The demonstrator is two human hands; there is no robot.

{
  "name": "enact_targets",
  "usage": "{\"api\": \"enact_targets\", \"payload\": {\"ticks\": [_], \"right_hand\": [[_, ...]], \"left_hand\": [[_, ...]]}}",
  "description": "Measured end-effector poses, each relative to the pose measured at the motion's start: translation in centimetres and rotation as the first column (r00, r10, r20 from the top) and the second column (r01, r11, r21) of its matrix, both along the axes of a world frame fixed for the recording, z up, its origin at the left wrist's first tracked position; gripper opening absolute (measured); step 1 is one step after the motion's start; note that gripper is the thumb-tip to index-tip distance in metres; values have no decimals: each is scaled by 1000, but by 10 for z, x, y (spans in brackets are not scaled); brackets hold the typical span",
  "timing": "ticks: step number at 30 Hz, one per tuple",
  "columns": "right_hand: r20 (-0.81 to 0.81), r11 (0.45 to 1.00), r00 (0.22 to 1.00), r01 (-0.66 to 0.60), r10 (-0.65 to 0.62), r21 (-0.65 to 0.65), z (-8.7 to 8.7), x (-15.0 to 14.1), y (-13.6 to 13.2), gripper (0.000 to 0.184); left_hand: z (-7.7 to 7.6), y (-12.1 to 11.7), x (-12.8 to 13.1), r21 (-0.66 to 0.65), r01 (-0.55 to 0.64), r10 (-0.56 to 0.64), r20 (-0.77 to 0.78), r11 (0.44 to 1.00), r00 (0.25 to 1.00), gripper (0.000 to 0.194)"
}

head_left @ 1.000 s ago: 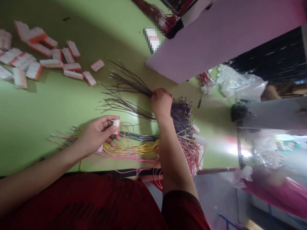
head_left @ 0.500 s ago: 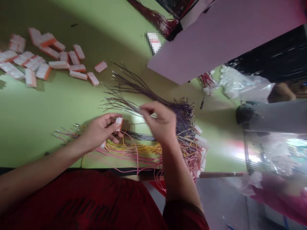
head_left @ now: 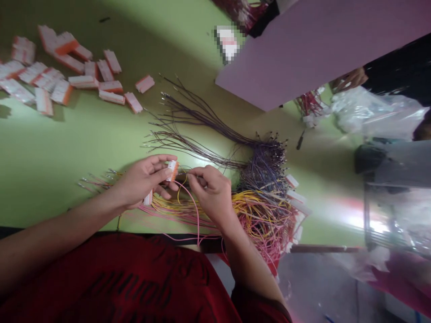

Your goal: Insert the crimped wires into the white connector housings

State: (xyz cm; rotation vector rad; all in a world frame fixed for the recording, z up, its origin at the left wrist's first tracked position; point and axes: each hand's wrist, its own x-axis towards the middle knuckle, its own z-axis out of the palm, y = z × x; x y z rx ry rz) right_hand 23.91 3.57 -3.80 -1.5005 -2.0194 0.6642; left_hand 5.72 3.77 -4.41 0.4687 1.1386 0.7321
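Note:
My left hand [head_left: 143, 181] is closed on a small white and orange connector housing [head_left: 173, 170], held just above the green table [head_left: 67, 143]. My right hand [head_left: 210, 190] is pinched on a thin wire whose end sits right beside that housing. Under both hands lie bundles of yellow wires [head_left: 249, 204] and pink wires [head_left: 175, 217]. A fan of purple wires [head_left: 215, 130] spreads out farther back, with its bunched terminal ends [head_left: 266, 163] to the right.
Several white and orange connector housings [head_left: 67, 76] lie scattered at the far left. A pink board [head_left: 303, 49] stands at the back right. Clear plastic bags [head_left: 373, 114] and a container [head_left: 397, 211] are at the right. Another person's hand [head_left: 350, 80] shows behind the board.
My right hand left the purple wire bundle with one wire pinched and came down toward the housing in my left hand. My left hand stayed nearly still.

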Motion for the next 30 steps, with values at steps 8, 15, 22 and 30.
{"api": "enact_targets", "payload": {"ticks": [8, 15, 22, 30], "right_hand": [[82, 999, 997, -18, 15, 30, 6, -3, -1, 20], [68, 998, 997, -42, 45, -38, 14, -4, -1, 18], [-12, 994, 1000, 7, -8, -113, 10, -8, -3, 18], [-194, 961, 978, 18, -74, -276, 7, -8, -2, 16]], "left_hand": [[-5, -2, -3, 12, 29, -29, 57, 1000, 998, 33], [-9, -5, -4, 96, 27, -32, 52, 995, 998, 34], [-6, -8, 1, 167, 24, -15, -54, 986, 998, 37], [-8, -9, 0, 207, 42, -24, -85, 978, 996, 41]]}}
